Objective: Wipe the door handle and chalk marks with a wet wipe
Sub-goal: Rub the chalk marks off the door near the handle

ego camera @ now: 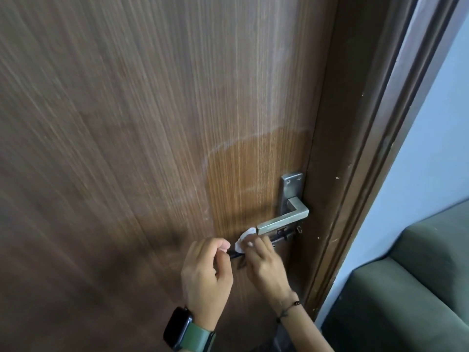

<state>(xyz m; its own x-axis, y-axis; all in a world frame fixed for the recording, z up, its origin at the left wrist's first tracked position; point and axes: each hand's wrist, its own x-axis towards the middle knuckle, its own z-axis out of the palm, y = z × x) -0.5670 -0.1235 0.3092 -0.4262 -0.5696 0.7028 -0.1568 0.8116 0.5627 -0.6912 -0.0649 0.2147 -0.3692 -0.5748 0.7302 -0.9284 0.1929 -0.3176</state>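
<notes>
r fingers [256, 246] are curled round the wet wipe [245, 240], bunched white, pressed against the dark slide bolt [269, 243] just under the tip of the lever. l hand [206, 270] is clenched too, thumb and forefinger pinching the near end of that bolt rod at abt the knob, so i read it as steadying the bolt while the r hand [265, 266] rubs it. out from there: the door handle [283, 221], steel lever on its backplate, sits just above the wipe, not touching it far as i can tell. the door [127, 148] shows a darker, damp-looking patch left of and above the handle, w/ a pale chalky arc [228, 146] along its upper edge and faint whitish haze higher up. my guess: area round the handle is mostly done, the arc and haze above still need passes; can't tell if the lever itself has been wiped. smartwatch [177, 327] on l wrist, green sofa [418, 288] at right.
</notes>
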